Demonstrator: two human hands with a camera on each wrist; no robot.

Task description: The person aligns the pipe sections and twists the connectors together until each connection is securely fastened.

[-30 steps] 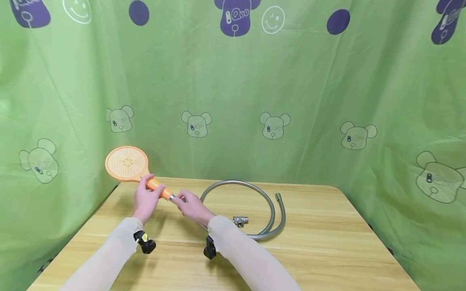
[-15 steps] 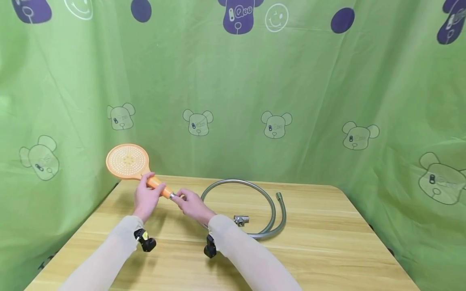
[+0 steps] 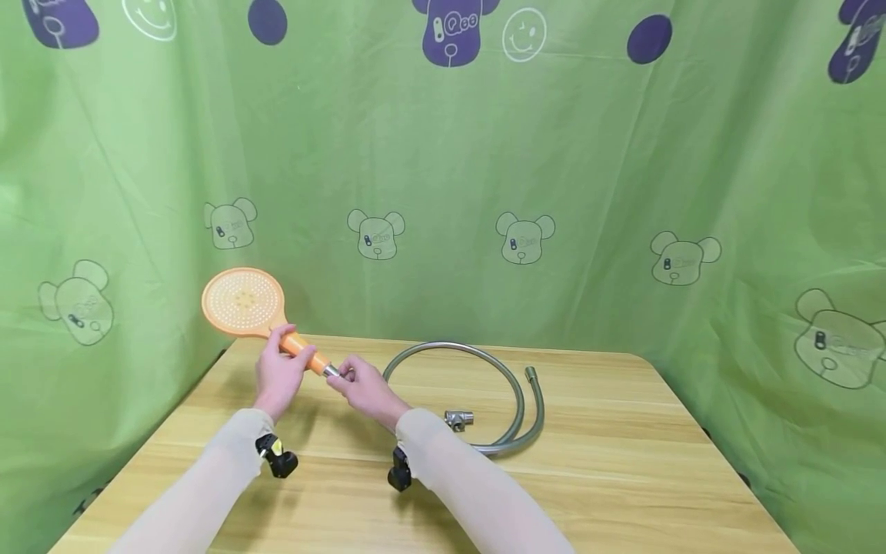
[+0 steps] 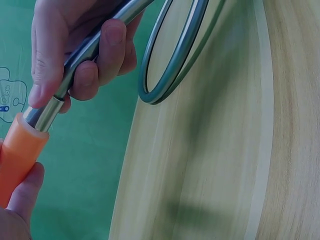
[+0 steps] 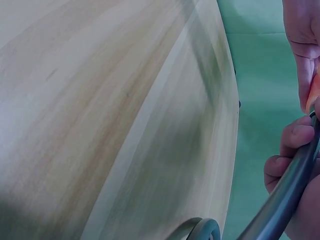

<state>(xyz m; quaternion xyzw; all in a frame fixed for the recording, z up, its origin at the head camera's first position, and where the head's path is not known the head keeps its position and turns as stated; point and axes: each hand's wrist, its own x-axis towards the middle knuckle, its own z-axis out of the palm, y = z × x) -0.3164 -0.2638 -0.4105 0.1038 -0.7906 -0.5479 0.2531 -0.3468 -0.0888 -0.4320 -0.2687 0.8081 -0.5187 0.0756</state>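
- Green printed curtain hangs behind the shower head, and a wooden table stretches away to its right.
- Left hand grips the orange handle just below the shower head.
- Right hand, farther from the shower head, holds the hose near its metal sleeve, which meets the handle's end; whether threads have caught, I cannot tell.
- For a clean join, sleeve and handle probably want one straight line, the left hand steady, the right turning gently without forcing.
- Slack hose loops over the table, right of the shower head; its twist could tilt the joint.
- Metal fitting lies inside that loop, lower and right of the shower head.
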